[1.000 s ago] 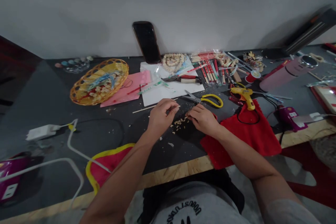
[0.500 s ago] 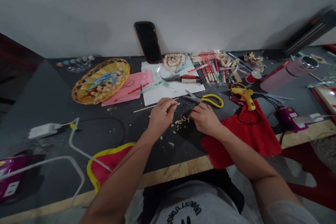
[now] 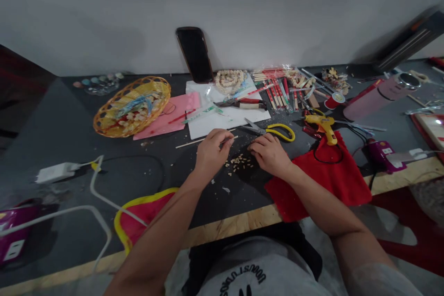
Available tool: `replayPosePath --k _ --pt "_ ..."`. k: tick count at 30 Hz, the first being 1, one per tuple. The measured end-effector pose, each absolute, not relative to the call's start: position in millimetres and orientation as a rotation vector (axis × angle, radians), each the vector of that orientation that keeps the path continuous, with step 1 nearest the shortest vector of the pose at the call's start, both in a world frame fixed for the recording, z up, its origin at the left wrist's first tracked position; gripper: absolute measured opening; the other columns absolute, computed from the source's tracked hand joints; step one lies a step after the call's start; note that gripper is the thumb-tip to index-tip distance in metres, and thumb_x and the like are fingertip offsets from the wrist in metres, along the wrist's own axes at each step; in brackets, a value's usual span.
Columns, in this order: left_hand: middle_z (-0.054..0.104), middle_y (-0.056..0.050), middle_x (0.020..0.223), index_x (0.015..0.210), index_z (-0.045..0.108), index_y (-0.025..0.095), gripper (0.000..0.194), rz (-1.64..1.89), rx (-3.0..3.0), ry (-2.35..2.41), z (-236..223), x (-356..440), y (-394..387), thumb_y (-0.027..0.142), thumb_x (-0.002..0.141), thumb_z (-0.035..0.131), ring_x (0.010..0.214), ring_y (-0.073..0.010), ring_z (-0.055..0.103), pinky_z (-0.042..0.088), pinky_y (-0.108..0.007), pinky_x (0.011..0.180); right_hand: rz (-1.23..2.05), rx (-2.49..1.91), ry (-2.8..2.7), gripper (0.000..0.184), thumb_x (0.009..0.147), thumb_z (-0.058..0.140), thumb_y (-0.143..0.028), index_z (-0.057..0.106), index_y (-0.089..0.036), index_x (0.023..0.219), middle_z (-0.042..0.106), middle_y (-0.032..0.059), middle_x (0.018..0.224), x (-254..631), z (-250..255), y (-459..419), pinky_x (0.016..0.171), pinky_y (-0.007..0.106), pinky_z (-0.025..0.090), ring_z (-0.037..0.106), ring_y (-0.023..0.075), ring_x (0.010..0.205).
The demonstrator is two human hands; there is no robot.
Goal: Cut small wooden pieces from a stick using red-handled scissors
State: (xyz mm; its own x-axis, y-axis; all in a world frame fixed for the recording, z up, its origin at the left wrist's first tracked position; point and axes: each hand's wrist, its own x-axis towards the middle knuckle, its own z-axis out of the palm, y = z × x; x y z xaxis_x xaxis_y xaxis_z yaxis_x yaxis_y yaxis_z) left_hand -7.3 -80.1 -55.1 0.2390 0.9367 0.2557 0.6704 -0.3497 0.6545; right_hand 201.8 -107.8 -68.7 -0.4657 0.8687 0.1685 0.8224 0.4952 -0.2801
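My left hand [image 3: 212, 152] rests on the dark table [image 3: 62, 134] with its fingers curled, pinching the end of a thin wooden stick [image 3: 194, 142] that lies to its left. My right hand [image 3: 269, 153] sits beside it, fingers bent down onto the table at the right edge of a small heap of cut wooden bits [image 3: 238, 163]. What its fingertips hold is too small to make out. The heap lies between the two hands.
Yellow-handled scissors [image 3: 274, 132], red-handled pliers [image 3: 243, 103], a yellow glue gun [image 3: 323, 126], a red cloth [image 3: 326, 175] and packets of chopsticks [image 3: 277, 88] lie to the right. A woven basket [image 3: 132, 107], pink paper, a phone [image 3: 194, 54] against the wall and white cables [image 3: 93, 185] lie left.
Both hands stay at the heap; the right hand has shifted slightly left and up, the left hand barely moved.
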Motion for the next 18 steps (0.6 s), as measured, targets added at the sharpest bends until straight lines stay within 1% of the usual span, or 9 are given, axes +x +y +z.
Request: replayPosePath --k 3,6,10,14,18 --pt "0.068 -0.005 0.097 0.091 0.064 0.021 0.012 0.881 2.118 1.470 -55 -7 -80 0.022 0.088 0.053 0.094 -0.0198 0.062 0.047 -0.031 0.083 0.243 -1.365 -2.454 0.014 0.091 0.054 -0.027 0.067 -0.024 0.096 0.066 0.0057 0.102 201 -69 -108 0.080 0.036 0.032 0.048 0.0236 0.099" --pt "0.068 -0.006 0.097 0.091 0.064 0.021 0.012 0.892 2.124 1.458 -55 -7 -80 0.022 0.088 0.052 0.095 -0.0200 0.062 0.047 -0.032 0.085 0.235 -1.343 -2.520 0.012 0.090 0.057 -0.030 0.067 -0.024 0.092 0.066 0.0058 0.100 195 -69 -112 0.080 0.038 0.032 0.048 0.0246 0.100" --pt "0.068 -0.006 0.096 0.091 0.064 0.021 0.012 0.905 2.107 1.453 -55 -6 -81 0.023 0.088 0.053 0.093 -0.0197 0.062 0.047 -0.032 0.084 0.211 -1.407 -2.562 0.011 0.090 0.056 -0.026 0.067 -0.022 0.089 0.066 0.0066 0.096 186 -69 -116 0.079 0.039 0.033 0.048 0.0251 0.099" --pt "0.068 -0.005 0.095 0.091 0.065 0.020 0.013 0.909 2.073 1.444 -54 -5 -82 0.024 0.088 0.053 0.087 -0.0179 0.062 0.048 -0.029 0.080 0.221 -1.386 -2.528 0.012 0.089 0.054 -0.022 0.065 -0.020 0.086 0.066 0.0073 0.093 185 -70 -114 0.080 0.039 0.035 0.050 0.0256 0.097" --pt "0.069 -0.004 0.090 0.089 0.067 0.020 0.015 0.933 1.943 1.432 -50 -4 -84 0.029 0.087 0.056 0.078 -0.0161 0.061 0.047 -0.027 0.070 0.479 -1.216 -2.248 0.014 0.092 0.049 -0.018 0.061 -0.019 0.086 0.066 0.0062 0.092 189 -69 -110 0.085 0.035 0.041 0.055 0.0199 0.091"
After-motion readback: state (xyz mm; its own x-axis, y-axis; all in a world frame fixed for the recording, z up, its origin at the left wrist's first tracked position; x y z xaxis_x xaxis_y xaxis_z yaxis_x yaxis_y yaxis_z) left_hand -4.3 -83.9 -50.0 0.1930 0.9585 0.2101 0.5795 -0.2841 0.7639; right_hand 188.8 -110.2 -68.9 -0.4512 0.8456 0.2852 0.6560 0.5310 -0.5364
